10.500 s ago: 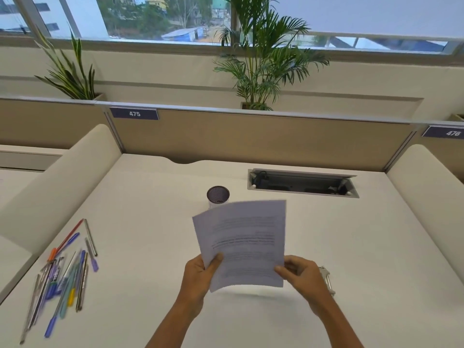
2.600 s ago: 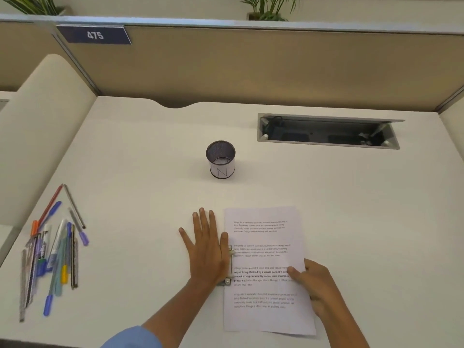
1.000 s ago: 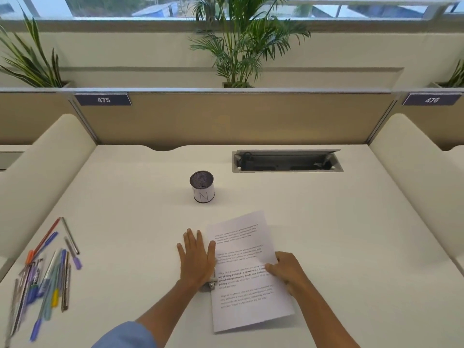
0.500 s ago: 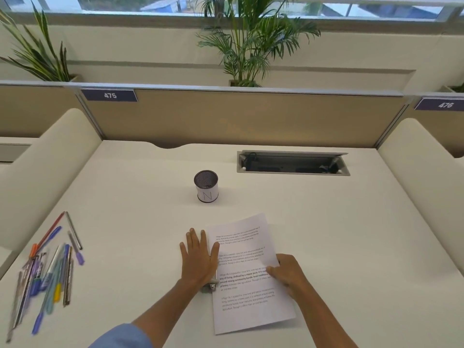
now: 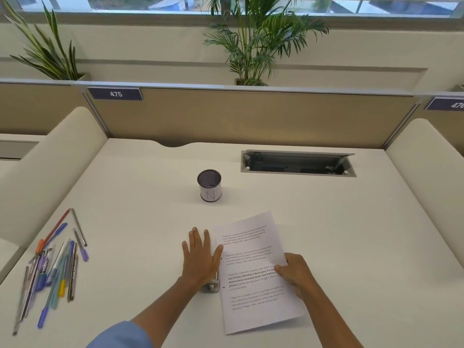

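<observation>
A printed sheaf of white paper (image 5: pixel 253 297) lies tilted on the white desk (image 5: pixel 351 247), its lower edge lifted a little off the surface. My right hand (image 5: pixel 295 273) pinches its right edge with curled fingers. A small metal hole punch (image 5: pixel 211 286) sits at the paper's left edge, mostly hidden under my left hand (image 5: pixel 200 257), which presses flat on it with straight fingers. Two small dark holes show along the paper's left margin.
A mesh pen cup (image 5: pixel 209 185) marked N stands behind the paper. Several pens and markers (image 5: pixel 54 270) lie spread at the desk's left. An open cable tray (image 5: pixel 297 163) is set into the desk at the back right. Padded dividers flank both sides.
The paper has slid slightly right, away from the punch, exposing two holes in its left margin. My left hand stays flat on the punch. The camera view shifted a little.
</observation>
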Motion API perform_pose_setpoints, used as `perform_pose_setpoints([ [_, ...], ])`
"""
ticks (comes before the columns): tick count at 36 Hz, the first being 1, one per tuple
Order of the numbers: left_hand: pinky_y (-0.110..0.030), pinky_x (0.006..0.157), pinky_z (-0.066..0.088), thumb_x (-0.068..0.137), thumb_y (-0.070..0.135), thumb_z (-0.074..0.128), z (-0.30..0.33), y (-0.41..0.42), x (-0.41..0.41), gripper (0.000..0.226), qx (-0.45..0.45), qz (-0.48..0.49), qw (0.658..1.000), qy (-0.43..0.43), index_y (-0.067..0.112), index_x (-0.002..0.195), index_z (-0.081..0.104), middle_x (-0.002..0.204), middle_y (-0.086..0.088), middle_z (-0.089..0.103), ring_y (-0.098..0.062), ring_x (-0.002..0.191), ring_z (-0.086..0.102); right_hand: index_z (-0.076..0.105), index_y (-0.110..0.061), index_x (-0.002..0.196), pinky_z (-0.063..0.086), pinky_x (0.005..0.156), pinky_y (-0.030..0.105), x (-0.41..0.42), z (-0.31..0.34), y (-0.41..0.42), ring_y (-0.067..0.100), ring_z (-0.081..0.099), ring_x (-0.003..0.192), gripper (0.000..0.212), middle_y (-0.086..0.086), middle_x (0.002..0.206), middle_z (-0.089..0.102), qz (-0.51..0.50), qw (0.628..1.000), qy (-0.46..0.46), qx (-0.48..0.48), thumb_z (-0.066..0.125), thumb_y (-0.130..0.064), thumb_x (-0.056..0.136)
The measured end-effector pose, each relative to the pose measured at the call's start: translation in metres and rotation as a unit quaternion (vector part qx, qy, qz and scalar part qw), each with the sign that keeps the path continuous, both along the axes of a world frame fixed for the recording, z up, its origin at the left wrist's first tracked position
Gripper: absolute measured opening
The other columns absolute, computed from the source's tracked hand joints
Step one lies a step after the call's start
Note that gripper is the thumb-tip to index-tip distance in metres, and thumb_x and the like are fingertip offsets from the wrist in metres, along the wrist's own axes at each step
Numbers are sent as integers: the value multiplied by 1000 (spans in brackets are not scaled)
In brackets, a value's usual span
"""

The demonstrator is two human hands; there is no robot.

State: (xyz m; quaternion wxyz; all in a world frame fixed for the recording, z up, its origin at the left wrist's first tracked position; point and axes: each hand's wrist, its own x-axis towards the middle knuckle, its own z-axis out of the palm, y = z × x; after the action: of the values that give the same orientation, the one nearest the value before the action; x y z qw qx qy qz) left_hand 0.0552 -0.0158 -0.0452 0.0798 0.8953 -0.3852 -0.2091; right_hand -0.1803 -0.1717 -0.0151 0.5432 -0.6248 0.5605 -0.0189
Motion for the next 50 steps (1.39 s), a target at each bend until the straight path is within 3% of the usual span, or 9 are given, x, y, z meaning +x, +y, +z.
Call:
perform_pose_setpoints([
  [9,-61,134,-2,108,68,25,5,-4,-1,89,14,25,1000,9,11,172,2,181,-16,-5,-31,169,-10,76,-13,115,62,73,32,-22,8,-9,20,76,92,21,-1,101,79,-35,998,-38,21,70,-4,96],
  [13,-58,135,-7,105,70,31,17,-9,-5,91,-125,11,992,-30,11,171,11,181,-4,18,-24,169,3,77,-21,106,63,63,26,-34,21,-18,16,81,80,19,-10,89,82,-64,995,-78,17,73,-6,95],
  [17,-50,134,25,100,56,64,40,-29,-25,99,-289,39,933,210,29,172,2,173,3,37,-19,162,31,78,-24,107,62,57,21,-47,43,-24,12,82,79,20,-10,92,84,-94,983,-158,20,76,-8,95],
  [20,-29,106,57,94,49,78,61,-48,-38,113,-317,76,873,363,36,171,-3,161,0,55,-1,136,63,78,-24,114,65,65,25,-56,59,-28,19,83,90,25,-1,104,85,-112,967,-229,8,79,-10,94],
  [23,-22,80,65,91,48,82,83,-65,-47,93,-341,90,821,449,34,166,29,143,1,72,-4,109,79,79,-22,118,66,72,29,-66,74,-31,24,82,96,29,4,110,84,-131,946,-295,-23,80,-10,92],
  [28,-46,93,67,92,37,84,110,-86,-71,28,-397,44,788,468,30,119,81,120,1,83,-25,109,81,81,-28,115,64,76,21,-78,97,-29,15,81,98,24,-4,114,83,-168,916,-344,-120,79,-18,94],
  [39,-37,76,45,98,19,79,89,-80,-111,31,-377,52,838,391,-11,90,72,83,-4,65,-15,78,54,69,-19,74,41,56,19,-99,41,-6,10,47,58,32,-6,59,58,-216,912,-273,-218,80,-46,86],
  [46,-21,80,62,102,30,73,91,-76,-121,12,-388,27,831,397,35,99,84,99,7,85,-12,89,78,80,-33,105,57,72,10,-102,47,-2,4,76,91,10,-11,100,83,-235,910,-278,-197,77,-29,96],
  [50,-33,83,62,102,29,73,82,-74,-125,10,-376,46,838,394,31,101,83,99,-1,84,-16,88,77,80,-33,104,59,72,12,-98,46,1,6,77,90,10,-12,98,83,-221,918,-268,-192,75,-27,98],
])
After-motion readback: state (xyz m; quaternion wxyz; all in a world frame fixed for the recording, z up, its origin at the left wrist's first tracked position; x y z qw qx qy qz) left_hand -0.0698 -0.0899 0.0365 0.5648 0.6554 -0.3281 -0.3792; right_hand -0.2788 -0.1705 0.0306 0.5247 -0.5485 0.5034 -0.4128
